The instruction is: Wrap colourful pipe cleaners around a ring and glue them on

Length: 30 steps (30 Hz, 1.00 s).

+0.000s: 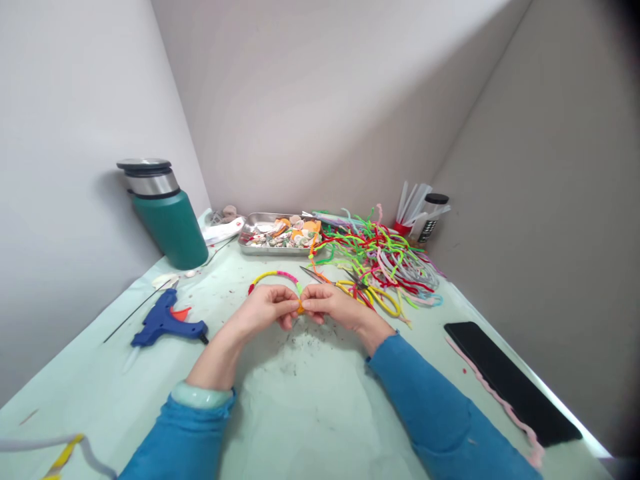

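In front of me is a ring wrapped in yellow, pink, green and red fuzzy pipe cleaner. My left hand pinches its near side, where an orange bit shows between the fingertips. From the other side my right hand pinches the same orange part, thumb and finger pressed together. Both hands meet just above the table, and the fingers hide most of the ring's near side. Right behind my right hand lie yellow-handled scissors, beside a tangled heap of pipe cleaners.
At left are a blue glue gun and a green bottle. A metal tray of small decorated pieces stands behind. A red cup of pale sticks and a black-lidded jar are back right; a black slab lies right.
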### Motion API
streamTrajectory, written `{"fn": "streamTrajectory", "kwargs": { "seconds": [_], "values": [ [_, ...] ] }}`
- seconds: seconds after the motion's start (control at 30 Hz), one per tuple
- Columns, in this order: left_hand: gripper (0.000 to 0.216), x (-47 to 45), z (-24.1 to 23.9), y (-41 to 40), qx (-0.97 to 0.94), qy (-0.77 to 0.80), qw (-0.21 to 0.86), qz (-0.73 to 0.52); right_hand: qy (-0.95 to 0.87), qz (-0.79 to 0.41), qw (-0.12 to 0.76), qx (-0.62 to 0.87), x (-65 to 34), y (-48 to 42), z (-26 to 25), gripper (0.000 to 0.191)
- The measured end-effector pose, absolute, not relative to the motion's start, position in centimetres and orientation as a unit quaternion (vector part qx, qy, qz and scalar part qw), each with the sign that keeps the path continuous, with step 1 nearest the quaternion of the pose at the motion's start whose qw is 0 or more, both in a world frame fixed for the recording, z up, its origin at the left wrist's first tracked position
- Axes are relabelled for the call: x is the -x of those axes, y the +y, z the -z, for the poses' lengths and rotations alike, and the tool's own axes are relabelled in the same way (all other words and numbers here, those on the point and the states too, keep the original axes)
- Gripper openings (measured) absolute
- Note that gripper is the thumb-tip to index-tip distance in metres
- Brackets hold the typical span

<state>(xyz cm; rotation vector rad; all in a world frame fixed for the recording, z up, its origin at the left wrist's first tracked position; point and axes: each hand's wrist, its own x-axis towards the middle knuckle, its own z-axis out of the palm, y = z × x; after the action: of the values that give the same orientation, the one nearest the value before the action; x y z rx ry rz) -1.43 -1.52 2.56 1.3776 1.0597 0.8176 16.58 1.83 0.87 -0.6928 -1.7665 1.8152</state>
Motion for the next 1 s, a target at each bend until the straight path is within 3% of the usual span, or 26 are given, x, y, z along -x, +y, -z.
{"fn": "streamTrajectory", "kwargs": {
  "seconds": [0.1,0.37,0.73,1.0],
  "values": [
    [0.023,1.4,-2.4,-1.5,-0.571,0.465,0.570,-0.364,-0.670,-0.624,0.273,0.296,-16.4,1.7,-1.3,0.019],
    [0.025,1.6,-1.9,-0.9,-0.400,0.444,0.643,-0.479,-0.643,-0.514,0.463,0.330,-14.4,1.2,-0.4,0.016],
    [0.023,1.6,-1.3,-0.8,-0.398,0.433,0.656,-0.473,-0.775,-0.234,0.477,0.342,-14.3,0.3,0.4,0.014],
    [0.017,1.7,-1.2,-0.7,-0.384,0.403,0.681,-0.475,-0.785,-0.193,0.481,0.339,-14.3,0.0,0.3,0.016]
  ]
}}
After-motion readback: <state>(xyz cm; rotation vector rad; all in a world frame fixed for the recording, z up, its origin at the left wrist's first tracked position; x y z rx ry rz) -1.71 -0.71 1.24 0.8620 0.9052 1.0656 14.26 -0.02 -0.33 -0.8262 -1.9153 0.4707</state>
